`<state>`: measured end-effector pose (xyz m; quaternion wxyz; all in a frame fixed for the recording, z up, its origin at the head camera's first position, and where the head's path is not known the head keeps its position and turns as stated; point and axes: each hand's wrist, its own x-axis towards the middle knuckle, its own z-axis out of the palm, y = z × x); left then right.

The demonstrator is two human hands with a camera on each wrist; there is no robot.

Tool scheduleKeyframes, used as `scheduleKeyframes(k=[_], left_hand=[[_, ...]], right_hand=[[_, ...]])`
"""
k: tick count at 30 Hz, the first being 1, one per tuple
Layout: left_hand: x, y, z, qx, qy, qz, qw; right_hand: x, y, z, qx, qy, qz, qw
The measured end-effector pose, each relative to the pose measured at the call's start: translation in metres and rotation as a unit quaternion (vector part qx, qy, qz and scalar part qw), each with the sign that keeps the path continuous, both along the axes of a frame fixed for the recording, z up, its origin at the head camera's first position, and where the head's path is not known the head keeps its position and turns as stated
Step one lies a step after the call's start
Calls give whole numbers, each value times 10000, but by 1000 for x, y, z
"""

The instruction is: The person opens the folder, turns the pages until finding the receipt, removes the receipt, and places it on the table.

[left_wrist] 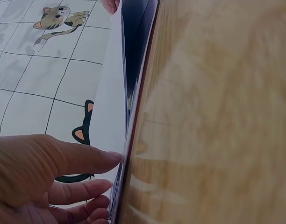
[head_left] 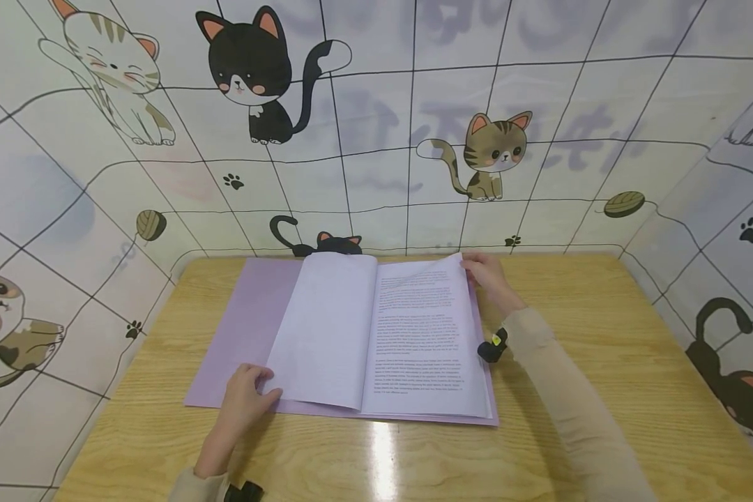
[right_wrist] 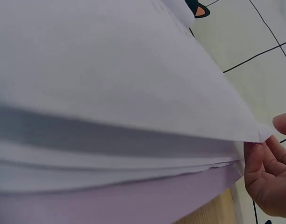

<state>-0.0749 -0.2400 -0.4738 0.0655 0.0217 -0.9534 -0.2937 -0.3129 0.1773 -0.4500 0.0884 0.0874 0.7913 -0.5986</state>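
A lilac folder (head_left: pixel 260 300) lies spread on the table, holding white pages. The left page (head_left: pixel 326 335) is blank and the right page (head_left: pixel 417 335) carries printed text. My right hand (head_left: pixel 489 275) holds the top right corner of the printed page, which lifts off the sheets below; in the right wrist view, curled fingers (right_wrist: pixel 255 163) are under that corner and the thumb is just above it. My left hand (head_left: pixel 245 397) rests at the lower left corner of the blank page, thumb (left_wrist: pixel 103 159) and fingers fairly straight against the sheet's edge.
The folder sits on a wooden table (head_left: pixel 577 307). Behind and beside it stand white walls (head_left: pixel 376 181) with a grid pattern and cartoon cats. A black wrist camera (head_left: pixel 492 346) is on the right sleeve, beside the folder's right edge.
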Motion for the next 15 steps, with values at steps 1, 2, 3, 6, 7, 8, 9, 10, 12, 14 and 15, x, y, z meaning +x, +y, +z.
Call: scheduleKeyframes(k=[1,2,3,6,7,8,9,10,12,14,15], left_hand=[[0,0,0,13,-13,1,10000],[0,0,0,27,-23,3,10000],[0,0,0,38,-28,2,10000],[0,0,0,73,-40,-8,10000],[0,0,1,85,-39,-11,10000],[0,0,1,94,-40,-14,9999],[-1,0,0,95,-44,-19,9999],[-1,0,0,91,-48,-20,9999],[-1,-1,-1,77,-47,-20,10000],[-1,-1,-2,59,-32,-29,10000],[-2,-1,-2,53,-28,-27,10000]], right_hand=[[1,0,0,32,1,33,10000],[1,0,1,63,20,63,10000],[2,-1,1,80,30,77,9999],[5,-2,3,107,79,150,9998],[6,-2,4,102,93,184,9997],[7,-3,5,73,96,223,9997],[8,-3,6,45,78,270,9996],[8,-3,7,15,55,319,9995],[10,-4,10,-17,9,436,9990],[13,-5,12,-32,-34,559,9984],[14,-5,13,-30,-44,619,9981]])
